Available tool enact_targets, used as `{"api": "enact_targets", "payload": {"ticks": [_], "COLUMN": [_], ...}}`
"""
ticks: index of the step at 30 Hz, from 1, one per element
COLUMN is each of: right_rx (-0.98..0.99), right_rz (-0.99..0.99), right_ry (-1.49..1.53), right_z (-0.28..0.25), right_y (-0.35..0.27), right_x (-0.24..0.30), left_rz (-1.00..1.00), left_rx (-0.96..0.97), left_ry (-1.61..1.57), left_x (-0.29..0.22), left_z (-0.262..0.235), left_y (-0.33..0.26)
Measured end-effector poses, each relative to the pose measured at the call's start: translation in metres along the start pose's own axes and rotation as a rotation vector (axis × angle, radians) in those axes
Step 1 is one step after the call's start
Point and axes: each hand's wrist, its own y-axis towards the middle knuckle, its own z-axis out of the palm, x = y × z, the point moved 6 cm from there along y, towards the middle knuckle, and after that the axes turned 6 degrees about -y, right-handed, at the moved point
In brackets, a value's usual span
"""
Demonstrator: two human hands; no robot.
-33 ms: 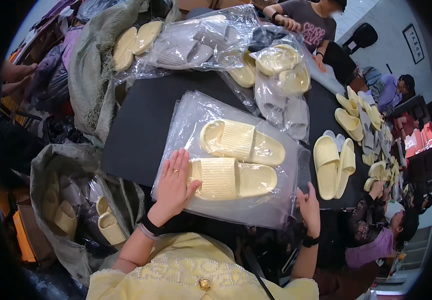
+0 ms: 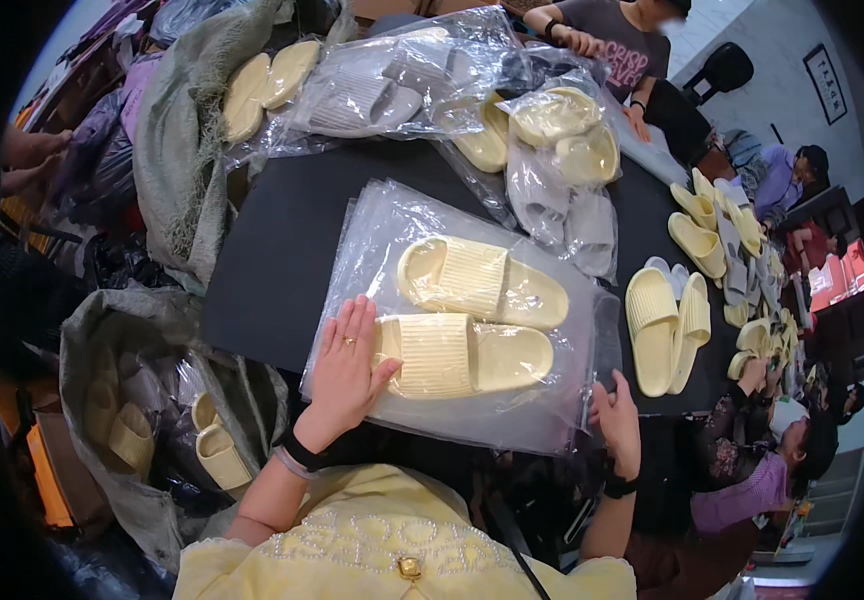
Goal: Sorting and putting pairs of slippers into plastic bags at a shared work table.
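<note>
A pair of pale yellow ribbed slippers [image 2: 452,355] lies side by side in a clear plastic bag [image 2: 452,425], on top of a stack of similar bags on the dark table. My left hand [image 2: 347,365] rests flat over the bag's lower left, its fingers stretched out and touching the heel end of the nearer slipper through the film. At the bag's right edge, my right hand [image 2: 616,420] has its fingers curled at the crinkled plastic and appears to pinch it. Part of those fingers is hidden.
Bagged grey slippers [image 2: 362,105] and bagged yellow slippers [image 2: 567,125] lie along the far side. Loose yellow slippers [image 2: 667,330] stand to the right. An open woven sack [image 2: 102,320] with more slippers is at lower left. Other people work at the far side and right.
</note>
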Motion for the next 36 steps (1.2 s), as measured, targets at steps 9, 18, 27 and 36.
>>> {"api": "enact_targets", "payload": {"ticks": [9, 18, 27, 36], "right_rx": [0.199, -0.097, 0.208, 0.275], "right_rz": [-0.086, -0.384, -1.197, -1.281], "right_ry": [0.586, -0.002, -0.394, -0.393], "right_z": [0.011, -0.021, 0.049, 0.124], "right_y": [-0.031, 0.002, 0.036, 0.044], "right_x": [-0.004, 0.034, 0.176, 0.225], "left_rz": [-0.011, -0.041, -0.018, -0.042], "left_rx": [0.024, 0.029, -0.031, -0.035], "left_ry": [-0.033, -0.048, -0.026, -0.024], "left_x": [0.001, 0.002, 0.003, 0.004], "left_z": [0.000, 0.001, -0.002, 0.002], "left_y": [0.001, 0.002, 0.000, -0.004]}}
